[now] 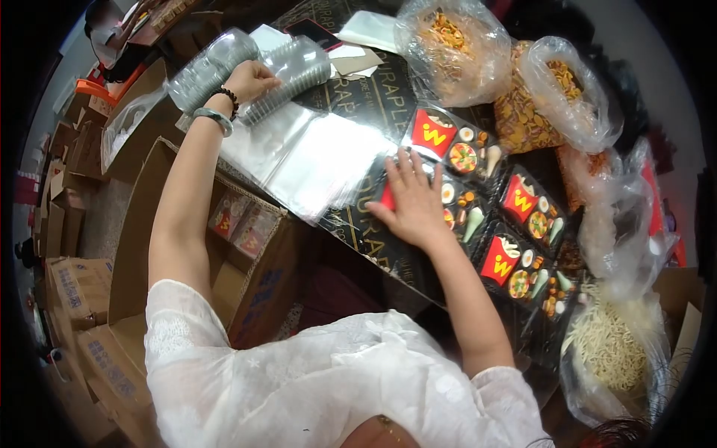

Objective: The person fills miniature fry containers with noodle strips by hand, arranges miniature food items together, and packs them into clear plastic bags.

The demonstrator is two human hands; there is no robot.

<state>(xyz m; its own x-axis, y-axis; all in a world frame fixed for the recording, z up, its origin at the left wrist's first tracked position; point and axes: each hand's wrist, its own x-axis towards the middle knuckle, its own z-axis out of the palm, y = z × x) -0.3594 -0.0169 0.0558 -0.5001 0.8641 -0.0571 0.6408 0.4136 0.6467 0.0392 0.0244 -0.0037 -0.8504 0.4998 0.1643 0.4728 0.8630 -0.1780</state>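
Note:
My left hand (252,81), with a beaded bracelet and a bangle at the wrist, reaches to nested clear plastic covers (291,75). Its fingers are curled and pinch at the edge of the stack; the fingertips are partly hidden. My right hand (412,200) lies flat, fingers spread, over a black tray of miniature toy food (469,216), covering part of its red fries box. Beside it are more filled trays, each with a red toy fries box (433,134), a small toy pizza, an egg half and other tiny pieces.
Flat clear plastic bags (314,153) lie on the table between my hands. Bags of small orange pieces (448,45) and pale toy fries (609,347) stand along the far and right sides. An open carton (246,291) is below the table edge. Another person (112,41) sits far left.

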